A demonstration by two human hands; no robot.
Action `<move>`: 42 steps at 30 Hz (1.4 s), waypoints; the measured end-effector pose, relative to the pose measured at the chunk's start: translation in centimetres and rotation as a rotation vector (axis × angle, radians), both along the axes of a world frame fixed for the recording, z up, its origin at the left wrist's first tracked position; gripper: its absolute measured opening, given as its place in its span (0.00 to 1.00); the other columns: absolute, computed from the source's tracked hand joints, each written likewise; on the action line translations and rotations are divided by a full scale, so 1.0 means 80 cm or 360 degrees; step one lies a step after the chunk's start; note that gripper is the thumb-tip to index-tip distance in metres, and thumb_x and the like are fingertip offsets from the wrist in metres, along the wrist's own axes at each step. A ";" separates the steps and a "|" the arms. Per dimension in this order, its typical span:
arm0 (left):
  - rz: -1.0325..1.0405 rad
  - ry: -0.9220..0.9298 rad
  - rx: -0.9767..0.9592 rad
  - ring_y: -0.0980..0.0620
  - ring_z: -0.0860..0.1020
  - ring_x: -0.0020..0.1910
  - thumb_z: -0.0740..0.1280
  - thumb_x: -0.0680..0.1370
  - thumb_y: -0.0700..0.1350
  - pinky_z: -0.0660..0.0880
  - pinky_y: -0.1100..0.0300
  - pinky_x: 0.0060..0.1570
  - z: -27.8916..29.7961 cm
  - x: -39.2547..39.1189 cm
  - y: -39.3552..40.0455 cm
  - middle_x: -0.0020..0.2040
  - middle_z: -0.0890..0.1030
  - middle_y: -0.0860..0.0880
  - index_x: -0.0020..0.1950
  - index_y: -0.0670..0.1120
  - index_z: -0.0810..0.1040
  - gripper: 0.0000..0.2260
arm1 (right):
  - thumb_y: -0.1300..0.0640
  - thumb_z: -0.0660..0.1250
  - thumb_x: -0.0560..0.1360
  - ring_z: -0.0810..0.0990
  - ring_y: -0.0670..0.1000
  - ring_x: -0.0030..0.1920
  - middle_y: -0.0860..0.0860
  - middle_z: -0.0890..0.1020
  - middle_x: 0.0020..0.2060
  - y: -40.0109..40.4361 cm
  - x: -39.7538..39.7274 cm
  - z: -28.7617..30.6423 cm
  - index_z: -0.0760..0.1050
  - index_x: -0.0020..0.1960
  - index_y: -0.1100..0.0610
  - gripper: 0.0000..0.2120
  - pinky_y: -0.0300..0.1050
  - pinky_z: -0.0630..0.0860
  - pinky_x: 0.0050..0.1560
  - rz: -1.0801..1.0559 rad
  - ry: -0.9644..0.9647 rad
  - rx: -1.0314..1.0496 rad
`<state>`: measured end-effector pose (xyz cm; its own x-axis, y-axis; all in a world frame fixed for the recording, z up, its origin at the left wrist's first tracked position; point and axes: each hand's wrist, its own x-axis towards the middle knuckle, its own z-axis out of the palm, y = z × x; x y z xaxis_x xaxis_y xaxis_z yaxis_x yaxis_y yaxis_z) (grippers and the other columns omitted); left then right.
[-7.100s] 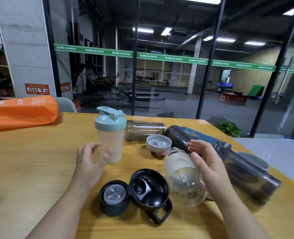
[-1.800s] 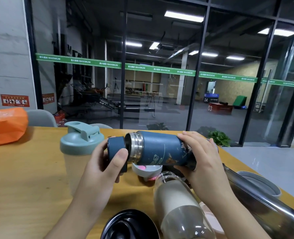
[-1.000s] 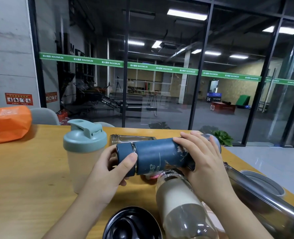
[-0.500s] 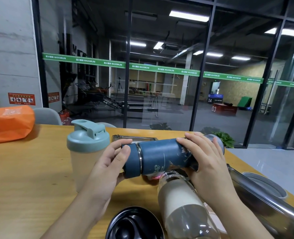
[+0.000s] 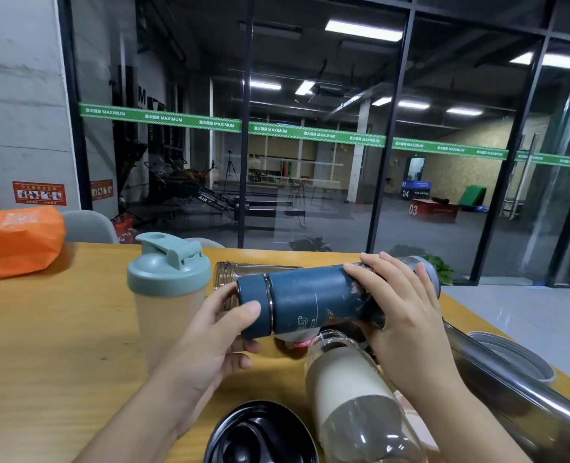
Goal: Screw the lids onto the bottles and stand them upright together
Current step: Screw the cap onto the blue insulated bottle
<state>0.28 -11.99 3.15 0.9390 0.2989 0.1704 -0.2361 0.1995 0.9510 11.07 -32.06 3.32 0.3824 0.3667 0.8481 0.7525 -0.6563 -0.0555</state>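
I hold a dark blue flask (image 5: 313, 300) sideways above the table. My right hand (image 5: 398, 315) wraps its body. My left hand (image 5: 216, 332) grips its blue lid (image 5: 253, 305), which sits flush on the flask's neck. A beige shaker with a teal lid (image 5: 168, 295) stands upright to the left. A clear bottle with a white sleeve (image 5: 353, 392) lies open-mouthed below the flask. A wide black lid (image 5: 260, 436) lies upside down at the bottom edge. A clear jar (image 5: 243, 272) lies on its side behind the flask.
A large dark see-through bottle (image 5: 527, 402) lies on its side at the right, with a grey lid (image 5: 510, 355) beside it. A pink-and-white lid (image 5: 297, 339) peeks out under the flask. An orange bag (image 5: 16, 242) rests at the table's far left. Wooden table (image 5: 49, 345), glass wall beyond.
The blue lid has gone from held apart from the flask's steel neck to seated on it. My left hand has turned around the lid while my right hand kept the body still.
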 end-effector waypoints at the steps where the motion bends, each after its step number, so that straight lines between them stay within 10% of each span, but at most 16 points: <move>1: -0.0026 -0.0024 0.0002 0.52 0.77 0.34 0.73 0.63 0.45 0.73 0.62 0.28 -0.001 0.001 0.001 0.52 0.79 0.44 0.64 0.55 0.74 0.29 | 0.69 0.79 0.56 0.66 0.51 0.67 0.52 0.77 0.63 0.000 0.000 -0.001 0.67 0.65 0.46 0.44 0.46 0.48 0.72 -0.0003 0.0000 0.0001; 7: -0.0003 -0.0137 0.0210 0.50 0.76 0.44 0.68 0.60 0.38 0.75 0.55 0.44 -0.002 0.001 0.004 0.62 0.74 0.50 0.57 0.69 0.74 0.33 | 0.69 0.79 0.56 0.66 0.51 0.67 0.52 0.77 0.63 0.000 0.003 -0.003 0.68 0.65 0.47 0.43 0.50 0.50 0.71 -0.0007 0.0003 0.0006; 18: -0.0138 -0.0285 -0.0286 0.51 0.79 0.43 0.70 0.63 0.34 0.79 0.53 0.41 0.003 -0.002 0.008 0.45 0.83 0.48 0.40 0.51 0.83 0.13 | 0.70 0.79 0.56 0.66 0.50 0.67 0.51 0.77 0.62 0.003 0.004 -0.005 0.68 0.65 0.46 0.44 0.51 0.51 0.71 0.0020 0.0017 -0.0009; 24: -0.0021 -0.0140 -0.0235 0.50 0.79 0.54 0.71 0.67 0.45 0.76 0.49 0.49 0.004 -0.002 0.005 0.59 0.80 0.51 0.67 0.58 0.72 0.28 | 0.70 0.79 0.56 0.66 0.50 0.67 0.50 0.77 0.63 0.003 0.004 -0.005 0.68 0.65 0.46 0.44 0.51 0.51 0.71 0.0014 0.0014 -0.0010; 30: 0.0202 0.0208 -0.0038 0.46 0.77 0.38 0.64 0.70 0.61 0.72 0.55 0.37 0.007 -0.004 -0.008 0.46 0.82 0.47 0.50 0.51 0.80 0.17 | 0.73 0.77 0.55 0.66 0.50 0.67 0.50 0.77 0.62 0.003 0.004 -0.005 0.67 0.65 0.46 0.45 0.48 0.49 0.72 0.0010 0.0024 -0.0009; 35: 0.0162 0.0091 -0.0042 0.49 0.74 0.35 0.68 0.75 0.50 0.70 0.56 0.34 0.004 -0.004 -0.002 0.44 0.79 0.45 0.52 0.48 0.79 0.09 | 0.73 0.77 0.55 0.66 0.50 0.68 0.50 0.77 0.62 0.002 0.004 -0.006 0.67 0.65 0.45 0.45 0.49 0.50 0.71 0.0008 0.0032 0.0005; 42: 0.0038 -0.0054 0.0140 0.50 0.78 0.51 0.67 0.62 0.42 0.74 0.55 0.46 -0.001 0.000 0.006 0.57 0.78 0.50 0.59 0.60 0.77 0.28 | 0.71 0.79 0.55 0.66 0.50 0.67 0.50 0.77 0.63 0.001 0.007 -0.007 0.67 0.65 0.45 0.45 0.51 0.51 0.71 -0.0020 0.0038 0.0010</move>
